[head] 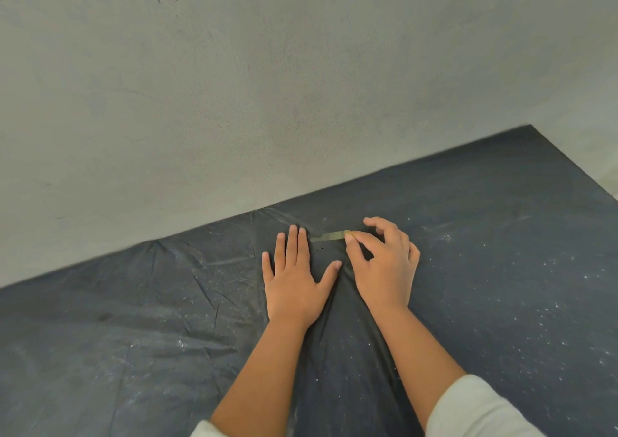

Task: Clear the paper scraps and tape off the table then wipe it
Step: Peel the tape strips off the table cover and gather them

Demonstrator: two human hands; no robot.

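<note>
While one left hand (294, 281) presses flat, fingers straight, right hand (384, 262) grip pinching one tape strip (331, 236), dark table cover (501, 269)

Table (501, 269) under wrinkled dark sheet (133, 336), tape strip (331, 236), white specks

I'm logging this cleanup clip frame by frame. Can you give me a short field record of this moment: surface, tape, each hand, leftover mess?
surface: table under a wrinkled dark sheet, set against a grey wall
tape: yellowish strip, one end lifted, the other on the sheet
left hand: flat, fingers straight, pressing the sheet beside the tape
right hand: pinching the tape's lifted end
mess: white specks scattered over the sheet
</note>
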